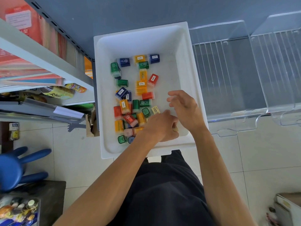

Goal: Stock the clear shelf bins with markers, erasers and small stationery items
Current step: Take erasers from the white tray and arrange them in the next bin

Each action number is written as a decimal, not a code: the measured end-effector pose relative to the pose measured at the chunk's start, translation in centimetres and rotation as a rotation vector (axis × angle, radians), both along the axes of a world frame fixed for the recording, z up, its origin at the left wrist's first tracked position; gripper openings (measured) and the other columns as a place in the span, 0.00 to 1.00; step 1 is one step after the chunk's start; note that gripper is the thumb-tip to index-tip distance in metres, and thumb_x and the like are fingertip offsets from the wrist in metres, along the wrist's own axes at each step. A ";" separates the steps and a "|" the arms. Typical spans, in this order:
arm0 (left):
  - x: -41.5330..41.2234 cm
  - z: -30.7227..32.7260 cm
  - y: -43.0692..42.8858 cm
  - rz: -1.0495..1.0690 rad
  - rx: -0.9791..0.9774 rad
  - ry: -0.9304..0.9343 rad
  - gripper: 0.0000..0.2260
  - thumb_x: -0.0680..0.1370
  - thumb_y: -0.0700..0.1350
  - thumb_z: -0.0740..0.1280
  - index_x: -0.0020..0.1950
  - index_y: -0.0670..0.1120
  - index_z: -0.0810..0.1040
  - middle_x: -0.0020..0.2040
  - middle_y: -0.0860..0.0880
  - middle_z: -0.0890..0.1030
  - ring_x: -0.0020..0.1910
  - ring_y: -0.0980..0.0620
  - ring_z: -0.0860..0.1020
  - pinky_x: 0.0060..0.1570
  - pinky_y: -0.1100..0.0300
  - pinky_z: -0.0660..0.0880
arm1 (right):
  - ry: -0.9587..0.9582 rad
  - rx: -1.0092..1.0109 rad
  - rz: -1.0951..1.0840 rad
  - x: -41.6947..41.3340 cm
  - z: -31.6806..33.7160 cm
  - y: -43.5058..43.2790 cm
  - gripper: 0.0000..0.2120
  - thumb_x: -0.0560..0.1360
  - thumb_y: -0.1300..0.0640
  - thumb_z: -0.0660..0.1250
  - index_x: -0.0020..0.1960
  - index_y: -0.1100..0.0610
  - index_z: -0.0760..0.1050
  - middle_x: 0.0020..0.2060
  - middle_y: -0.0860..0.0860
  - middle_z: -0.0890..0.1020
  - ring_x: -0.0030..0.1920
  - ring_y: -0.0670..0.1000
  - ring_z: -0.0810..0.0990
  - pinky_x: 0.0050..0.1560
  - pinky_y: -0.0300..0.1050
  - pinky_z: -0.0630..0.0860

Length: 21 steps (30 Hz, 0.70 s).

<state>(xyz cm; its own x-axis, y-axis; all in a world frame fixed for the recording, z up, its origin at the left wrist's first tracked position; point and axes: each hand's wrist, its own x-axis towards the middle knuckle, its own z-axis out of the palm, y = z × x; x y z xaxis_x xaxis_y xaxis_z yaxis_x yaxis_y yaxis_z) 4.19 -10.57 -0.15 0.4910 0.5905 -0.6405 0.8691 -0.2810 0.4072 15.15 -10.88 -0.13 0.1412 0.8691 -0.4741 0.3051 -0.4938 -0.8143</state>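
Note:
A white bin (pixel 184 51) holds several small colored stationery boxes, among them a red one (pixel 153 79), orange ones (pixel 141 86) and blue ones (pixel 124 62). They lie mostly in the bin's left half. A pale yellow eraser (pixel 155 110) lies just beyond my left hand. My left hand (pixel 160 128) reaches into the near right part of the bin, fingers curled down around a small pale yellow item (pixel 175 129) that is mostly hidden. My right hand (pixel 184 108) hovers right beside it over the bin floor, fingers loosely spread and holding nothing.
Two clear shelf bins (pixel 228 70) (pixel 280 62) stand to the right of the white bin. A metal shelf (pixel 40 57) with stacked paper and packets is on the left. A blue stool (pixel 14 167) and a tray of small goods (pixel 19 211) sit at the lower left on the tiled floor.

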 end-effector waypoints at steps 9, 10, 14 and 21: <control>-0.5 -0.6 -0.1 -0.133 0.063 0.011 0.14 0.78 0.53 0.65 0.61 0.49 0.77 0.57 0.49 0.79 0.51 0.46 0.79 0.44 0.57 0.68 | -0.039 -0.011 0.061 -0.1 0.1 0.1 0.12 0.82 0.54 0.58 0.63 0.50 0.74 0.55 0.46 0.80 0.56 0.48 0.78 0.42 0.24 0.68; -0.6 -0.6 0.0 -0.130 0.044 0.005 0.14 0.78 0.53 0.65 0.61 0.50 0.78 0.58 0.49 0.78 0.51 0.46 0.79 0.44 0.57 0.69 | -0.043 -0.009 0.074 -0.1 0.3 0.0 0.12 0.82 0.53 0.59 0.64 0.50 0.74 0.54 0.46 0.79 0.55 0.47 0.78 0.41 0.22 0.69; -1.9 -0.4 0.5 -0.119 -0.025 -0.053 0.15 0.76 0.53 0.67 0.61 0.52 0.79 0.60 0.50 0.77 0.50 0.48 0.79 0.50 0.54 0.77 | -0.141 0.058 0.134 -0.2 0.9 -0.3 0.14 0.81 0.51 0.62 0.64 0.53 0.74 0.56 0.45 0.79 0.52 0.44 0.76 0.47 0.26 0.73; -3.3 -0.7 0.5 -0.149 -0.120 -0.099 0.13 0.78 0.52 0.64 0.60 0.50 0.79 0.47 0.52 0.81 0.43 0.53 0.78 0.47 0.56 0.76 | -0.510 0.457 -0.052 -1.9 1.3 -3.2 0.13 0.74 0.54 0.69 0.58 0.57 0.79 0.55 0.50 0.81 0.60 0.53 0.75 0.61 0.36 0.67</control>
